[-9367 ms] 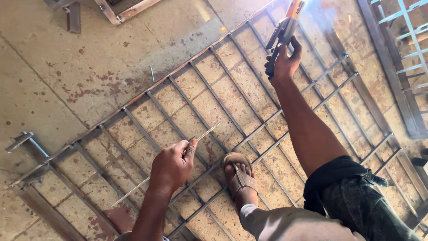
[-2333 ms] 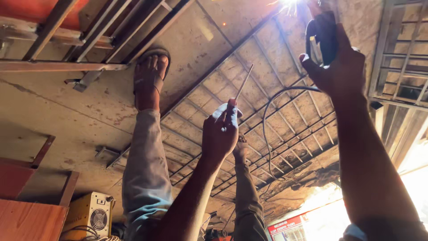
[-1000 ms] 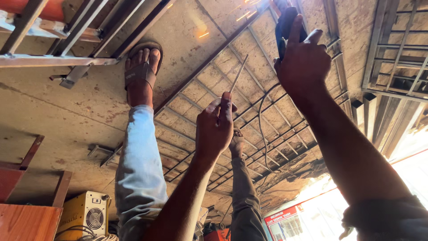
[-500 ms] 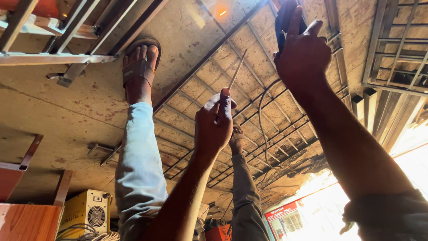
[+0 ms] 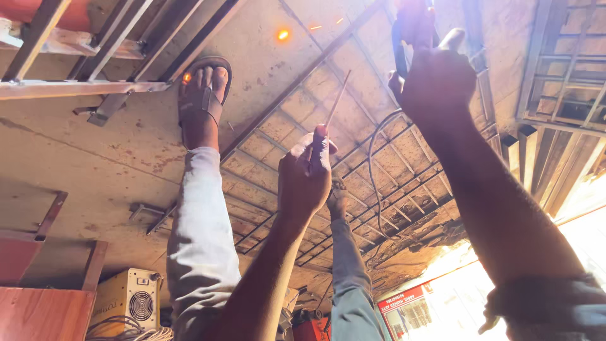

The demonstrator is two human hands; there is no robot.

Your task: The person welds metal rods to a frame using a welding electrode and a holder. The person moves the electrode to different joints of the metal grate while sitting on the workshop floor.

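Strong daylight is pouring in from the lower right corner, washing that part out to near white and bleeding a hazy glow over the right arm (image 5: 505, 208). The rest is sitting in warm, even light, with the concrete floor (image 5: 95, 151) showing clearly. A small orange spark (image 5: 283, 35) is glowing near the top, with thin bright streaks beside it. The right hand (image 5: 435, 79) and what it is gripping are blurring at the top edge. The left hand (image 5: 306, 177) and the thin rod (image 5: 336, 101) are looking fairly sharp. Straight bars are bending slightly toward the frame's edges. Shadows are staying soft and short.
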